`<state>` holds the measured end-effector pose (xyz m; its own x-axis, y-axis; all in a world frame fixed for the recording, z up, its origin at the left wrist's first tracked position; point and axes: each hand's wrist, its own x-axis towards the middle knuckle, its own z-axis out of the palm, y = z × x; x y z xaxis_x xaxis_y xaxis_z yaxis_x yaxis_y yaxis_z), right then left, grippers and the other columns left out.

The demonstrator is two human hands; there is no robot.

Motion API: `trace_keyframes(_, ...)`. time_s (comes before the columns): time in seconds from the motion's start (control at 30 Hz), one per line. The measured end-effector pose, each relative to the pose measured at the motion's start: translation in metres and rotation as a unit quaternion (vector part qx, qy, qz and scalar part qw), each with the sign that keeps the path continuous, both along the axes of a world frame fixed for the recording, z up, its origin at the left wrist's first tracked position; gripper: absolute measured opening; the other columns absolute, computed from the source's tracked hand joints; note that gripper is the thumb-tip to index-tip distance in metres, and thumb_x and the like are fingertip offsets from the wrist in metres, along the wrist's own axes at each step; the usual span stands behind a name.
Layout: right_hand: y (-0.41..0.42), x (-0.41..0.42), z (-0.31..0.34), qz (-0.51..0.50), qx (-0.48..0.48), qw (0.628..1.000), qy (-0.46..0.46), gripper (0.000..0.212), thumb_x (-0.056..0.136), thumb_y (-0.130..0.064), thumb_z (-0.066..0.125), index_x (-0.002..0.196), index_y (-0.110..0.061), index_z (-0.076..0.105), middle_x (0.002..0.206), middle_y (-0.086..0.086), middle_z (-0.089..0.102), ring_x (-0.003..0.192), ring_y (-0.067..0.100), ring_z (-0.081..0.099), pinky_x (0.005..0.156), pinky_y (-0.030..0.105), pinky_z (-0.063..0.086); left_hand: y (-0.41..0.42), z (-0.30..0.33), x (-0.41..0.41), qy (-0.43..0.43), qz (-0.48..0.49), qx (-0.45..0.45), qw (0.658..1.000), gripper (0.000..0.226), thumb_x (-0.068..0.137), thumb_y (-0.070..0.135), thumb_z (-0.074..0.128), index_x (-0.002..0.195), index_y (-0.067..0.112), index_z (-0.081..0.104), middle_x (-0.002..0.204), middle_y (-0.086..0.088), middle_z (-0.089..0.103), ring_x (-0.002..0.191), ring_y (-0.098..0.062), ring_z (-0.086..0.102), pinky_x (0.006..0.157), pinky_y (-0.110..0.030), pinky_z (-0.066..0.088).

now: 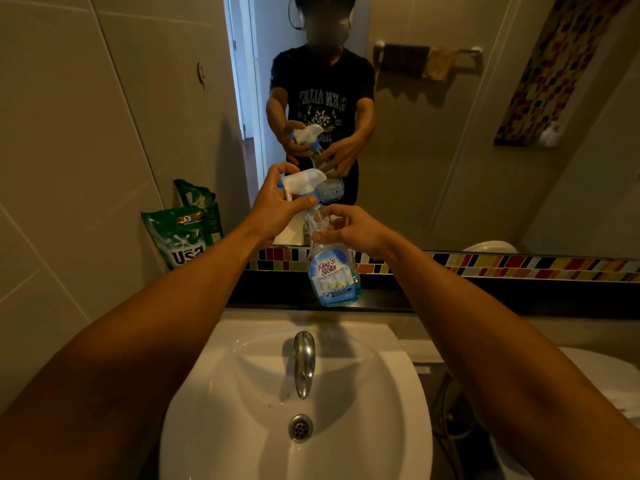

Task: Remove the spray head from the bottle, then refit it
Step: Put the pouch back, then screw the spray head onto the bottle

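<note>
A clear spray bottle (334, 277) with blue liquid and a blue-white label hangs above the back of the sink, in front of the mirror. My right hand (349, 226) grips its upper part just below the neck. My left hand (277, 206) is closed around the white and blue spray head (303, 183), thumb at the blue collar. The head sits at the top of the neck, tilted left; I cannot tell whether it is screwed on or loose.
A white sink (298, 403) with a chrome tap (304, 362) lies below the bottle. Green detergent pouches (180, 233) lean in the left corner on the dark ledge (485, 299). The mirror (415, 133) stands right behind. A toilet (602, 375) is at the right.
</note>
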<state>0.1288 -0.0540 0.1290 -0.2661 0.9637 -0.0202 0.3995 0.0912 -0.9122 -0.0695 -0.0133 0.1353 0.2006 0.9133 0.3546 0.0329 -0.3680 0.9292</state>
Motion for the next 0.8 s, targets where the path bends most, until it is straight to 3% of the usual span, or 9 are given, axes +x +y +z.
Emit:
trace_keyframes(0.1, 0.0001, 0.0006, 0.0001, 0.0, -0.004, 1.0, 0.007, 0.045, 0.087, -0.009, 0.081, 0.129, -0.016, 0.064, 0.117, 0.018, 0.074, 0.108, 0.034, 0.073, 0.096, 0.049, 0.061, 0.0007, -0.0001, -0.0009, 0.008, -0.003, 0.001, 1.0, 0.057, 0.079, 0.014, 0.08, 0.118, 0.038, 0.047, 0.126, -0.011, 0.055, 0.107, -0.034, 0.067, 0.086, -0.047, 0.061)
trace_keyframes(0.27, -0.0005, -0.0009, 0.0042, 0.009, -0.002, 1.0, 0.013, 0.043, 0.088, -0.013, 0.081, 0.127, -0.018, 0.063, 0.114, 0.015, 0.075, 0.104, 0.031, 0.075, 0.083, 0.039, 0.063, 0.0003, 0.0018, 0.0007, -0.004, -0.008, 0.011, 1.0, 0.063, 0.079, 0.023, 0.083, 0.127, 0.028, 0.043, 0.13, -0.012, 0.054, 0.105, -0.029, 0.067, 0.072, -0.026, 0.057)
trace_keyframes(0.43, 0.0015, 0.0009, 0.0028, 0.009, -0.011, 1.0, 0.017, 0.045, 0.087, -0.015, 0.081, 0.128, -0.021, 0.063, 0.114, 0.014, 0.076, 0.103, 0.03, 0.075, 0.082, 0.039, 0.062, 0.0036, 0.0019, -0.0021, 0.02, 0.003, 0.011, 1.0, 0.059, 0.082, 0.014, 0.08, 0.125, 0.032, 0.044, 0.122, 0.003, 0.053, 0.113, -0.032, 0.062, 0.084, -0.041, 0.061)
trace_keyframes(0.57, 0.0024, -0.0011, 0.0011, 0.01, -0.013, 1.0, 0.025, 0.047, 0.087, -0.015, 0.082, 0.129, -0.021, 0.063, 0.113, 0.013, 0.076, 0.103, 0.03, 0.076, 0.081, 0.038, 0.062, 0.0005, 0.0007, 0.0004, 0.003, -0.004, 0.008, 1.0, 0.06, 0.083, 0.021, 0.081, 0.128, 0.029, 0.043, 0.128, -0.008, 0.055, 0.105, -0.027, 0.066, 0.071, -0.025, 0.056)
trace_keyframes(0.63, 0.0035, -0.0019, 0.0008, 0.009, -0.012, 1.0, 0.023, 0.05, 0.086, -0.017, 0.083, 0.132, -0.021, 0.062, 0.114, 0.013, 0.076, 0.103, 0.03, 0.076, 0.08, 0.037, 0.062, 0.0009, -0.0005, 0.0007, 0.001, -0.002, 0.024, 1.0, 0.062, 0.079, 0.022, 0.084, 0.126, 0.028, 0.043, 0.128, -0.011, 0.056, 0.102, -0.027, 0.068, 0.074, -0.029, 0.058)
trace_keyframes(0.73, 0.0042, 0.0, -0.0007, 0.011, -0.016, 0.999, 0.027, 0.051, 0.086, -0.017, 0.083, 0.133, -0.021, 0.062, 0.115, 0.015, 0.076, 0.104, 0.032, 0.076, 0.087, 0.044, 0.063, 0.0007, 0.0002, 0.0003, 0.013, 0.006, 0.018, 1.0, 0.06, 0.082, 0.009, 0.079, 0.127, 0.027, 0.043, 0.121, 0.002, 0.055, 0.106, -0.028, 0.066, 0.082, -0.037, 0.061)
trace_keyframes(0.8, 0.0039, 0.0007, -0.0023, 0.012, -0.016, 0.999, 0.029, 0.05, 0.087, -0.015, 0.081, 0.133, -0.02, 0.061, 0.114, 0.015, 0.076, 0.104, 0.032, 0.076, 0.086, 0.043, 0.063, 0.0018, 0.0006, -0.0001, 0.018, 0.006, 0.007, 1.0, 0.061, 0.084, 0.009, 0.077, 0.13, 0.027, 0.043, 0.12, 0.004, 0.054, 0.109, -0.029, 0.064, 0.077, -0.033, 0.059)
